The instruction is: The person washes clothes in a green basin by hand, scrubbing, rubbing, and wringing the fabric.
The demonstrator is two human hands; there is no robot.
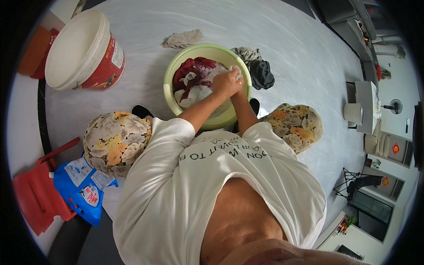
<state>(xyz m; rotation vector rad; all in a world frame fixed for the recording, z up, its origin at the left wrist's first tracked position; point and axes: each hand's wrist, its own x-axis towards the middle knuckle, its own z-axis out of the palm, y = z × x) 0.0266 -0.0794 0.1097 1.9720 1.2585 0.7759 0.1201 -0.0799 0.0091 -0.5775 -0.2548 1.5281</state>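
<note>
A pale green plastic basin (168,94) stands on the floor between my knees. Soapy water in it holds a dark red garment (202,63) and a white cloth (195,94), with suds around them. My left hand (226,82) and my right hand (240,79) are clasped together over the basin's right side. Between them they squeeze a whitish, foamy cloth (236,70), mostly covered by the fingers. My left hand hides much of the right one.
Left of the basin is a large white bucket (79,49) with a red label. A damp beige cloth (183,39) lies beyond the basin; grey and black garments (261,73) lie at its right. A blue detergent bag (81,188) rests on a red plastic stool (39,195).
</note>
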